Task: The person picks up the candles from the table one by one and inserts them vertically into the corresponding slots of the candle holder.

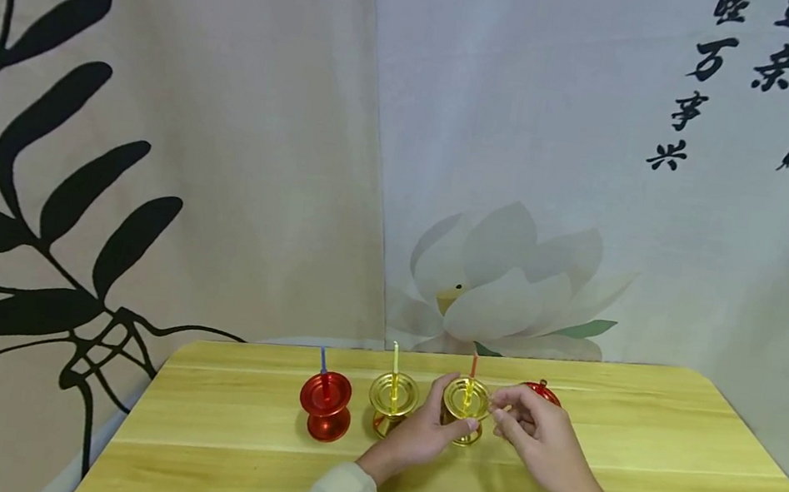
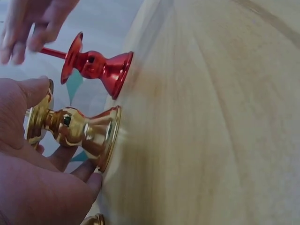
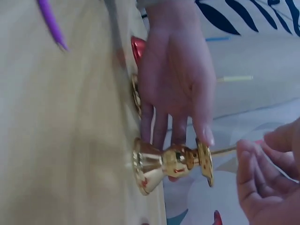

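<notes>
My left hand (image 1: 419, 436) grips a gold candle holder (image 1: 455, 397), thumb at the dish and fingers behind the stem in the right wrist view. A thin red candle (image 1: 473, 366) stands upright in that holder. Just right of the dish is my right hand (image 1: 550, 443), its fingers loosely bent. From the right wrist, its fingertips overlap the candle; no object shows in its grasp. Left of the left hand stand a gold holder (image 1: 381, 395) with a pale yellow candle (image 1: 395, 357) and a red holder (image 1: 327, 423) with a blue candle (image 1: 323, 359).
Another red holder (image 2: 112, 70) stands on the wooden table (image 1: 676, 454), partly hidden behind the right hand in the head view. A purple candle (image 3: 50, 21) lies near the table's front side. A printed cloth (image 1: 288, 139) hangs behind the table's far edge.
</notes>
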Action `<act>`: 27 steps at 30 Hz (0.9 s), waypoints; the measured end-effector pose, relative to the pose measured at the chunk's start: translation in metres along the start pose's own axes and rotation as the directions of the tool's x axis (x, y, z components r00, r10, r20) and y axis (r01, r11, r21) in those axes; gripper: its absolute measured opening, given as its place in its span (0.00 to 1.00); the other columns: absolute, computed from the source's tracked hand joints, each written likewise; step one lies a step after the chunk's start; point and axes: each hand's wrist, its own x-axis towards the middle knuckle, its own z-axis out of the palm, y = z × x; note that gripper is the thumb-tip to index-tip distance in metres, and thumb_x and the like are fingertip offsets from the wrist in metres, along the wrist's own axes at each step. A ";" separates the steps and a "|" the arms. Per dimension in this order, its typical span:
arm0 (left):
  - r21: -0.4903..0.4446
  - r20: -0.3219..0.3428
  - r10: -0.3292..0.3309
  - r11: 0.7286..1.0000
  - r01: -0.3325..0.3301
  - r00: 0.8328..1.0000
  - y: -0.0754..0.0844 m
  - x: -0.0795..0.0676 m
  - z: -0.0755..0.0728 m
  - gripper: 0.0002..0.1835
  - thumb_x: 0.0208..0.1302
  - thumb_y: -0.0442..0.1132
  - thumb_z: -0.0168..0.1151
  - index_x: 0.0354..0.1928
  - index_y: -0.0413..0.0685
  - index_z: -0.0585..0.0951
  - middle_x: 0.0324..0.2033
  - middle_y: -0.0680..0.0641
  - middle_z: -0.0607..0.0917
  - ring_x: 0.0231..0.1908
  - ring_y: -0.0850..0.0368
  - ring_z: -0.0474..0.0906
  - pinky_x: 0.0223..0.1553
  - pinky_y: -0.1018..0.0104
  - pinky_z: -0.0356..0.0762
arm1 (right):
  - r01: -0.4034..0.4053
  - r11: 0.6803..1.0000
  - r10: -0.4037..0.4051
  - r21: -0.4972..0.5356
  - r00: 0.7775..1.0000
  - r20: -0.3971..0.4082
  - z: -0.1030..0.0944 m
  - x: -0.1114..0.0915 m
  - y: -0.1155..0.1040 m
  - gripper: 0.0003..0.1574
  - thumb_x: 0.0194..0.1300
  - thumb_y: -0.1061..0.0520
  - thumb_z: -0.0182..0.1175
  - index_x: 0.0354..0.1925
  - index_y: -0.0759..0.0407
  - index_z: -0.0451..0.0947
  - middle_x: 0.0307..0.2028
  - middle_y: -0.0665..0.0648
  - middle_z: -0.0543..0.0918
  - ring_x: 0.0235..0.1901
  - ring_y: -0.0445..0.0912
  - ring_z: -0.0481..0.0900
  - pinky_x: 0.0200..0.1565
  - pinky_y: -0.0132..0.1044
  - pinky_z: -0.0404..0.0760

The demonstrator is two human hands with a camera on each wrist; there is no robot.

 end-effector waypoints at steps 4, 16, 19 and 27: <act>0.012 -0.011 -0.012 1.000 0.012 1.000 0.000 0.001 -0.001 0.41 0.69 0.55 0.59 0.76 0.64 0.47 0.63 0.43 0.72 0.65 0.47 0.66 0.65 0.44 0.60 | 0.045 0.997 -0.040 -0.060 0.995 0.087 0.001 -0.022 -0.003 0.05 0.68 0.60 0.62 0.42 0.51 0.78 0.31 0.46 0.81 0.27 0.42 0.81 0.29 0.34 0.81; -0.023 -0.070 -0.031 0.999 0.029 0.997 0.001 -0.005 0.006 0.39 0.69 0.55 0.59 0.75 0.51 0.53 0.68 0.42 0.66 0.69 0.46 0.58 0.68 0.43 0.54 | -0.068 0.995 0.097 -0.077 0.862 0.497 0.021 -0.072 0.012 0.07 0.62 0.53 0.68 0.34 0.51 0.78 0.22 0.37 0.75 0.22 0.30 0.72 0.23 0.28 0.74; -0.016 -0.082 -0.027 1.000 0.026 0.996 0.003 -0.010 0.008 0.38 0.69 0.54 0.60 0.73 0.48 0.56 0.67 0.44 0.68 0.68 0.48 0.60 0.67 0.45 0.56 | -0.074 0.992 0.114 -0.099 0.858 0.500 0.025 -0.078 0.015 0.08 0.59 0.54 0.70 0.32 0.50 0.78 0.21 0.36 0.73 0.21 0.29 0.71 0.23 0.28 0.74; 0.046 -0.085 -0.097 0.994 0.101 0.992 0.013 -0.036 0.008 0.36 0.65 0.50 0.65 0.67 0.38 0.64 0.60 0.38 0.71 0.60 0.38 0.69 0.59 0.41 0.67 | -0.056 0.982 0.134 -0.180 0.879 0.457 0.029 -0.088 0.016 0.08 0.56 0.56 0.70 0.30 0.48 0.78 0.20 0.34 0.70 0.20 0.28 0.68 0.23 0.27 0.72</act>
